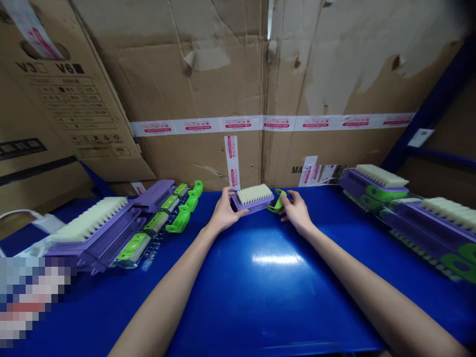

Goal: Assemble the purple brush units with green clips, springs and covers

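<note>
Toward the back of the blue table, my left hand (225, 210) grips the left end of a purple brush block (254, 206) with cream bristles facing up. My thumb lies along its near side. A bright green curved plastic end piece (277, 202) is pinched between thumb and fingers of my right hand (296, 210). That green piece stands at the block's right end; whether the two touch I cannot tell. Part of the block's left end is hidden by my left hand.
Purple brush blocks (100, 230) and several green end pieces (179, 219) lie at left on the blue table (238, 307). At right sit purple brushes with green ends (375, 186). A taped cardboard wall (208, 89) rises behind; a white plug (48, 222) is far left.
</note>
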A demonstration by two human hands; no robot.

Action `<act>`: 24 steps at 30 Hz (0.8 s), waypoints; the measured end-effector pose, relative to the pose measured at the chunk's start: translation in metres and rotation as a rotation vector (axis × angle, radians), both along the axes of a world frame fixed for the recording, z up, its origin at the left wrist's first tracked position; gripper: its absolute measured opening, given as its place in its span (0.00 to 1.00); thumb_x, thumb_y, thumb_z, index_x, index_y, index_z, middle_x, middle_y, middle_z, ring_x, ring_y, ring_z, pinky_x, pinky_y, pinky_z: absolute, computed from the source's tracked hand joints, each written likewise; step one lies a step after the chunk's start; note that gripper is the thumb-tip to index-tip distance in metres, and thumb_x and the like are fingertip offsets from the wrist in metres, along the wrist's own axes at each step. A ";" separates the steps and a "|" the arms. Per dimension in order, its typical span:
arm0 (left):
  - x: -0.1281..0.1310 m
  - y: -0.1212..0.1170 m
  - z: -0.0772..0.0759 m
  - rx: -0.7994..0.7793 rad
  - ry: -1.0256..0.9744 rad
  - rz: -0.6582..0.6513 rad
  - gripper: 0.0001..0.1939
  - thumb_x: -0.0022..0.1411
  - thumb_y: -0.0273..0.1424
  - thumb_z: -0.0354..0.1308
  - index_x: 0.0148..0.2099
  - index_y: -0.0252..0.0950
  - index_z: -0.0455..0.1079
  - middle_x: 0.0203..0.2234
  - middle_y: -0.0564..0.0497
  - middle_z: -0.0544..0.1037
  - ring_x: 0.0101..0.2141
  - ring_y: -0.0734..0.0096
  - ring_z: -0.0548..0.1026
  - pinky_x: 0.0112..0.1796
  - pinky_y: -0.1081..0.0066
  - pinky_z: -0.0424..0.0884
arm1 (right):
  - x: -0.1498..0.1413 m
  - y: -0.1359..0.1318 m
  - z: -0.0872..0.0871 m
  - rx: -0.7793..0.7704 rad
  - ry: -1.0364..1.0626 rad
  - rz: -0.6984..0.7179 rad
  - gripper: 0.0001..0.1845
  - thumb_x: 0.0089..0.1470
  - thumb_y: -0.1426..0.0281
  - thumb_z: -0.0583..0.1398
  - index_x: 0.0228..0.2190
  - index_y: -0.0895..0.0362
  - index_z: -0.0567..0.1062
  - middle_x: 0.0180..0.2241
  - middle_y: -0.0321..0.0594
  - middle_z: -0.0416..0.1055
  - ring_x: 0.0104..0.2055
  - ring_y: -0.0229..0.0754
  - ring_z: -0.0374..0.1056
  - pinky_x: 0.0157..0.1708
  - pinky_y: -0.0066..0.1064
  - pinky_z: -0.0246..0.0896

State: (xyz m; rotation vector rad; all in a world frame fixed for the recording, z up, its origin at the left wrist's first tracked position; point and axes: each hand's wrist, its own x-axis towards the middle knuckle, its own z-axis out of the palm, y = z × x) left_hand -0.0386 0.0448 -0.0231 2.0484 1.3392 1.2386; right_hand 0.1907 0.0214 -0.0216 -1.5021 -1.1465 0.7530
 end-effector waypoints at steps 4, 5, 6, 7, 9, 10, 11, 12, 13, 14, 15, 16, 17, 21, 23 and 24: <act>0.004 -0.007 0.004 0.025 -0.022 -0.076 0.37 0.42 0.32 0.69 0.52 0.40 0.53 0.48 0.43 0.68 0.51 0.59 0.69 0.50 0.55 0.66 | 0.002 0.002 -0.002 0.004 -0.014 -0.014 0.29 0.53 0.56 0.56 0.53 0.56 0.62 0.32 0.40 0.71 0.21 0.36 0.68 0.12 0.24 0.65; 0.005 -0.009 0.006 0.022 -0.032 -0.088 0.37 0.42 0.32 0.68 0.52 0.40 0.53 0.48 0.44 0.68 0.50 0.59 0.69 0.50 0.55 0.66 | 0.003 0.002 -0.003 0.006 -0.011 -0.021 0.28 0.53 0.56 0.56 0.52 0.55 0.63 0.33 0.41 0.71 0.21 0.35 0.68 0.13 0.24 0.65; 0.005 -0.011 0.007 0.016 -0.046 -0.096 0.36 0.42 0.32 0.68 0.51 0.40 0.53 0.48 0.44 0.68 0.50 0.60 0.69 0.50 0.55 0.67 | 0.003 0.003 -0.003 0.007 0.001 -0.026 0.27 0.52 0.56 0.56 0.52 0.55 0.63 0.35 0.41 0.71 0.22 0.35 0.68 0.13 0.24 0.65; 0.006 -0.013 0.009 0.007 -0.063 -0.103 0.36 0.43 0.33 0.68 0.51 0.40 0.52 0.48 0.44 0.67 0.50 0.61 0.69 0.50 0.56 0.67 | 0.003 0.003 -0.003 0.007 0.025 -0.027 0.27 0.52 0.57 0.56 0.51 0.54 0.64 0.36 0.42 0.71 0.23 0.35 0.68 0.14 0.25 0.66; 0.008 -0.017 0.012 -0.009 -0.085 -0.121 0.36 0.43 0.34 0.68 0.50 0.41 0.52 0.49 0.45 0.67 0.50 0.62 0.68 0.49 0.58 0.68 | 0.002 0.002 0.000 0.003 0.102 -0.021 0.25 0.52 0.58 0.56 0.50 0.54 0.65 0.38 0.42 0.70 0.26 0.36 0.69 0.14 0.25 0.67; 0.008 -0.019 0.013 -0.011 -0.085 -0.132 0.35 0.43 0.34 0.68 0.50 0.41 0.52 0.49 0.45 0.66 0.50 0.62 0.68 0.49 0.58 0.68 | 0.002 0.002 0.002 0.002 0.147 -0.013 0.24 0.52 0.59 0.56 0.49 0.55 0.65 0.38 0.42 0.70 0.27 0.37 0.69 0.15 0.25 0.67; 0.009 -0.021 0.015 -0.006 -0.077 -0.145 0.35 0.44 0.34 0.68 0.50 0.41 0.52 0.49 0.45 0.66 0.50 0.62 0.68 0.50 0.58 0.67 | 0.001 0.001 0.004 0.003 0.188 -0.001 0.22 0.53 0.59 0.55 0.47 0.55 0.67 0.38 0.42 0.69 0.27 0.37 0.69 0.15 0.25 0.67; 0.010 -0.022 0.015 0.004 -0.061 -0.158 0.34 0.44 0.34 0.67 0.50 0.41 0.53 0.49 0.45 0.66 0.50 0.62 0.68 0.50 0.57 0.67 | 0.000 -0.001 0.007 0.003 0.220 0.014 0.19 0.53 0.59 0.54 0.44 0.55 0.68 0.37 0.42 0.69 0.27 0.36 0.68 0.14 0.25 0.66; 0.011 -0.024 0.016 0.020 -0.040 -0.168 0.33 0.45 0.34 0.67 0.50 0.40 0.53 0.49 0.45 0.66 0.50 0.62 0.68 0.51 0.57 0.66 | -0.001 -0.002 0.009 0.001 0.241 0.035 0.17 0.54 0.59 0.54 0.41 0.56 0.69 0.35 0.41 0.69 0.26 0.36 0.67 0.13 0.24 0.65; 0.011 -0.025 0.016 0.038 -0.014 -0.177 0.33 0.45 0.33 0.67 0.50 0.40 0.53 0.48 0.45 0.66 0.50 0.62 0.68 0.51 0.57 0.66 | -0.001 -0.003 0.011 -0.002 0.254 0.059 0.16 0.55 0.58 0.53 0.38 0.56 0.70 0.32 0.40 0.69 0.25 0.36 0.66 0.13 0.24 0.63; 0.012 -0.025 0.017 0.057 0.014 -0.186 0.32 0.45 0.32 0.66 0.50 0.39 0.54 0.48 0.45 0.66 0.50 0.62 0.67 0.51 0.57 0.66 | -0.001 -0.004 0.012 -0.005 0.260 0.082 0.16 0.55 0.58 0.52 0.36 0.56 0.70 0.29 0.39 0.68 0.23 0.35 0.65 0.12 0.23 0.61; 0.012 -0.026 0.017 0.076 0.040 -0.191 0.32 0.44 0.31 0.66 0.50 0.38 0.54 0.48 0.45 0.66 0.50 0.62 0.67 0.51 0.57 0.66 | -0.001 -0.004 0.012 -0.006 0.260 0.105 0.16 0.55 0.57 0.52 0.35 0.56 0.70 0.27 0.38 0.67 0.22 0.36 0.64 0.11 0.23 0.60; 0.012 -0.026 0.017 0.096 0.065 -0.196 0.33 0.44 0.30 0.65 0.51 0.38 0.54 0.48 0.45 0.65 0.50 0.62 0.66 0.51 0.58 0.66 | -0.001 -0.004 0.012 -0.002 0.257 0.125 0.16 0.55 0.57 0.52 0.34 0.56 0.70 0.25 0.36 0.66 0.22 0.36 0.64 0.11 0.23 0.58; 0.010 -0.026 0.018 0.186 0.137 -0.180 0.36 0.45 0.28 0.63 0.55 0.36 0.52 0.50 0.43 0.64 0.51 0.61 0.66 0.53 0.60 0.64 | -0.001 -0.004 0.009 0.041 0.202 0.155 0.19 0.53 0.52 0.54 0.32 0.56 0.69 0.19 0.33 0.61 0.18 0.36 0.60 0.10 0.23 0.54; 0.008 -0.026 0.020 0.235 0.181 -0.154 0.36 0.45 0.28 0.62 0.56 0.35 0.53 0.50 0.43 0.64 0.51 0.60 0.66 0.53 0.60 0.64 | -0.003 -0.004 0.008 0.063 0.166 0.141 0.19 0.53 0.51 0.54 0.30 0.55 0.67 0.17 0.32 0.60 0.17 0.35 0.58 0.09 0.24 0.53; 0.008 -0.026 0.020 0.262 0.202 -0.143 0.35 0.45 0.28 0.61 0.56 0.35 0.53 0.50 0.43 0.64 0.51 0.59 0.65 0.53 0.60 0.64 | -0.004 -0.005 0.008 0.074 0.149 0.130 0.20 0.53 0.50 0.54 0.30 0.55 0.66 0.17 0.31 0.59 0.16 0.35 0.58 0.09 0.24 0.52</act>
